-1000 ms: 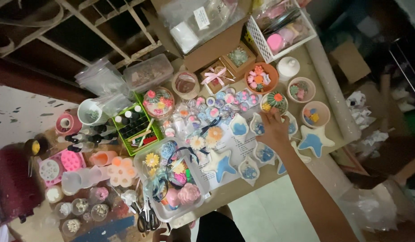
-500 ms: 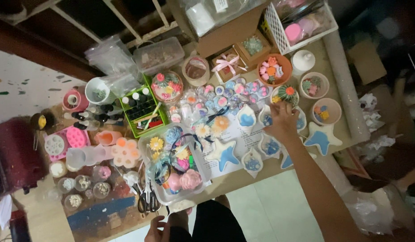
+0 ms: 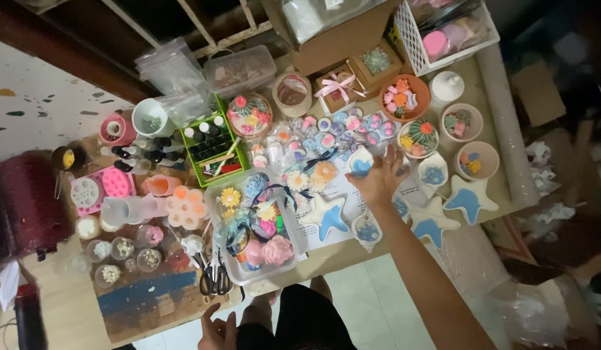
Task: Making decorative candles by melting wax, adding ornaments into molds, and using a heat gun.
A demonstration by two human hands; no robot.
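My right hand (image 3: 378, 180) reaches across the crowded craft table, palm down with fingers spread, over small white dishes filled with blue. Its fingertips lie next to a leaf-shaped dish (image 3: 360, 162). A drop-shaped dish (image 3: 366, 230) sits just under my wrist, and a star dish (image 3: 326, 217) lies to the hand's left. Further star dishes (image 3: 469, 198) lie to the right. A bowl with a green cactus figure (image 3: 417, 136) stands beyond the fingers. My left hand (image 3: 213, 327) hangs below the table's near edge, fingers apart, holding nothing.
A clear tray of moulded flowers (image 3: 217, 201) sits left of centre, with scissors (image 3: 213, 280) below it. A green basket of bottles (image 3: 213, 146), pink moulds (image 3: 106, 188) and small jars fill the left. A cardboard box (image 3: 333, 42) and a white basket (image 3: 443, 32) stand at the back.
My right hand has moved left, from the cactus bowl to the leaf-shaped dish. My left hand has come into view at the bottom. The view has shifted slightly.
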